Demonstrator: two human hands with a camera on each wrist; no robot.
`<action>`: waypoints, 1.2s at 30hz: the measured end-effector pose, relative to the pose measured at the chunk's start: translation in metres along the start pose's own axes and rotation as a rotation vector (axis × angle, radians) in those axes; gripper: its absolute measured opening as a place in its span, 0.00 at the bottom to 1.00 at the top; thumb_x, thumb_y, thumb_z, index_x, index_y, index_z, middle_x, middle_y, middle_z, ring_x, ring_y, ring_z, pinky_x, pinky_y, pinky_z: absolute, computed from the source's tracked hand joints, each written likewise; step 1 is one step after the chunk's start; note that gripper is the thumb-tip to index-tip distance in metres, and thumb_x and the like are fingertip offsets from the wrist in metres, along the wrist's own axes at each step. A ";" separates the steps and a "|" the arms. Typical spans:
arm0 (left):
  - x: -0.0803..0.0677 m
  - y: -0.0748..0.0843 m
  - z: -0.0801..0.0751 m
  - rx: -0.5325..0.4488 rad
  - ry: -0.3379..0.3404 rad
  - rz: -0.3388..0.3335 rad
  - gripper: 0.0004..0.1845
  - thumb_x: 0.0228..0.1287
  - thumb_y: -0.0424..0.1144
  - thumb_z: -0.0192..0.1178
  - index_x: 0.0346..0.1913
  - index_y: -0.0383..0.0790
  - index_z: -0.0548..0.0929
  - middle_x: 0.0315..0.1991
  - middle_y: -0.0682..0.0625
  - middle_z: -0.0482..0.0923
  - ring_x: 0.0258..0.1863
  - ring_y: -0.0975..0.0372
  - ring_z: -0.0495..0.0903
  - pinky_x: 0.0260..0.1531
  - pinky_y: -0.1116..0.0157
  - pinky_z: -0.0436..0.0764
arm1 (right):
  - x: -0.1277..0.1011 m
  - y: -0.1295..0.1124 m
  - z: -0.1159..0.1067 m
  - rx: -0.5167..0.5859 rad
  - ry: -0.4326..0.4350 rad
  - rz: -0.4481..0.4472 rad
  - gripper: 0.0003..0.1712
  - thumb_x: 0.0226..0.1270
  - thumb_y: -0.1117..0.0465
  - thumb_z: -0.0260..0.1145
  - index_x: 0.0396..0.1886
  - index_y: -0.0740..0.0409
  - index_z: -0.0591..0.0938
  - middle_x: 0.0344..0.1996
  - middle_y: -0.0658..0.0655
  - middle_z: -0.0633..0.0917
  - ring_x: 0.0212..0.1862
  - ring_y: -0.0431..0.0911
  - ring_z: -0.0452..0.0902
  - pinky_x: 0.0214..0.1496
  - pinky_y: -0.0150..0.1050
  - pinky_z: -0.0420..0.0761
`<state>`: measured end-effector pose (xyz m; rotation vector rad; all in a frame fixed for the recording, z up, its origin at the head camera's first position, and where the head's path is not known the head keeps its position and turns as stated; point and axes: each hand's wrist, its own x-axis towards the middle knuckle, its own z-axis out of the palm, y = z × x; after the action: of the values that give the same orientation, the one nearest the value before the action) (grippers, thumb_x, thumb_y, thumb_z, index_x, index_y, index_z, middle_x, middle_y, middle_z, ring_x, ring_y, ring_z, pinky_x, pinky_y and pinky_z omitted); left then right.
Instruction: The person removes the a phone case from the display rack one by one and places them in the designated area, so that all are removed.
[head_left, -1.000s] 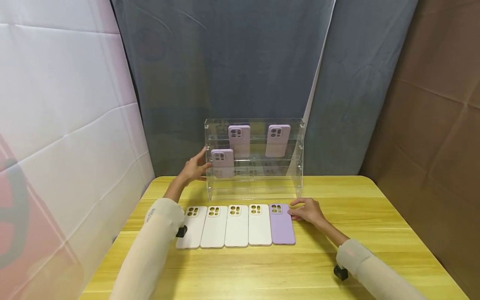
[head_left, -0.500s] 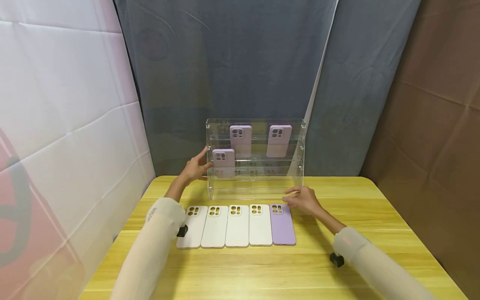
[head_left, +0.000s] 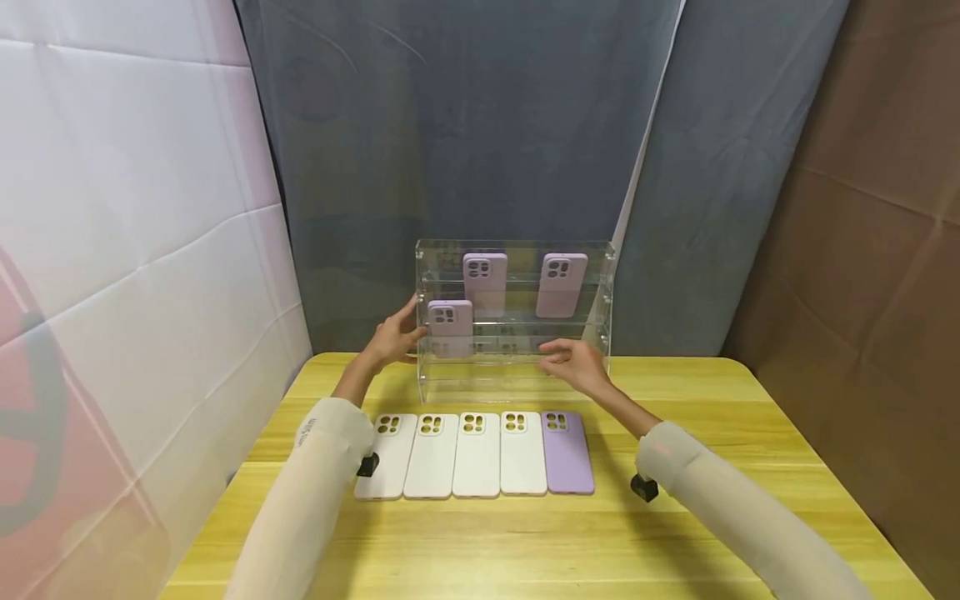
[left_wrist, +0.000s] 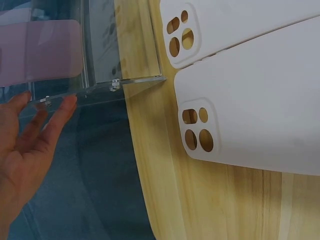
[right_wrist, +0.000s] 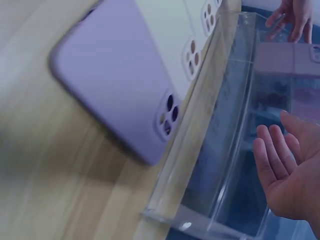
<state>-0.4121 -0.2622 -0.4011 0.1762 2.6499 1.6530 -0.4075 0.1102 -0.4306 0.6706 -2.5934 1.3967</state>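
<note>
A clear acrylic display rack (head_left: 517, 387) stands on the table with three lilac phone cases in its tiers: one on the left (head_left: 450, 325), one upper middle (head_left: 485, 283), one upper right (head_left: 562, 285). My left hand (head_left: 392, 340) touches the rack's left side panel with fingers spread; in the left wrist view its fingertips meet the panel's edge. In front of the rack's lower right part is my right hand (head_left: 577, 365), its fingers extended and holding nothing, as the right wrist view confirms. In front of the rack lies a lilac phone case (head_left: 568, 458), right of several white phone cases (head_left: 476, 462).
The row of cases lies side by side just in front of the rack on a wooden table (head_left: 480, 550). A grey curtain (head_left: 525, 125) hangs behind it. A white cloth wall (head_left: 135, 167) is on the left and a brown one (head_left: 862, 250) on the right.
My right hand has left the right edge of the lilac case on the table and moved up and left to the rack's front. My left hand stays at the rack's side.
</note>
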 end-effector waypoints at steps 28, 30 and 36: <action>-0.002 0.001 -0.001 -0.024 -0.003 -0.013 0.43 0.81 0.37 0.55 0.84 0.66 0.42 0.77 0.29 0.59 0.62 0.32 0.76 0.51 0.41 0.86 | 0.068 -0.073 0.050 0.066 0.118 -0.169 0.24 0.59 0.67 0.80 0.55 0.71 0.86 0.46 0.66 0.90 0.47 0.57 0.90 0.50 0.47 0.91; -0.002 0.001 0.000 -0.024 -0.007 -0.011 0.43 0.81 0.36 0.55 0.84 0.66 0.42 0.77 0.28 0.59 0.62 0.32 0.77 0.51 0.42 0.87 | 0.070 -0.075 0.053 0.068 0.119 -0.163 0.25 0.60 0.67 0.80 0.56 0.71 0.86 0.47 0.67 0.89 0.48 0.58 0.89 0.51 0.46 0.90; -0.001 -0.001 -0.001 -0.018 -0.002 -0.002 0.43 0.81 0.35 0.55 0.84 0.66 0.43 0.76 0.29 0.61 0.62 0.33 0.77 0.47 0.46 0.89 | 0.076 -0.082 0.065 0.060 0.105 -0.149 0.24 0.61 0.66 0.80 0.56 0.69 0.86 0.49 0.66 0.89 0.49 0.57 0.89 0.51 0.43 0.90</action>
<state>-0.4110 -0.2632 -0.4014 0.1749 2.6319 1.6749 -0.4330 -0.0063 -0.3817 0.7602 -2.3768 1.4281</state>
